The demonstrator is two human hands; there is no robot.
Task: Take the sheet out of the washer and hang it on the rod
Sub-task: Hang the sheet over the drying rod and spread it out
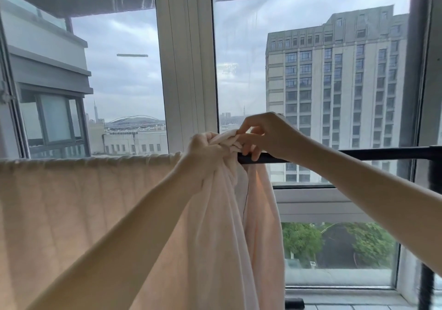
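Observation:
A pale pink sheet (pixel 79 202) hangs spread over the left part of a black horizontal rod (pixel 358 154). Near the middle the sheet is bunched into a thick fold that drops straight down. My left hand (pixel 205 153) grips that bunch at rod height. My right hand (pixel 260 135) reaches in from the right and pinches the top edge of the bunch, with its lower fingers touching the rod. The rod's right part is bare. The washer is not in view.
Large windows with a white centre frame (pixel 189 70) stand right behind the rod. A black upright post (pixel 428 274) carries the rod at the right. The window sill (pixel 339 295) and a dark foot of the stand (pixel 295 303) lie below.

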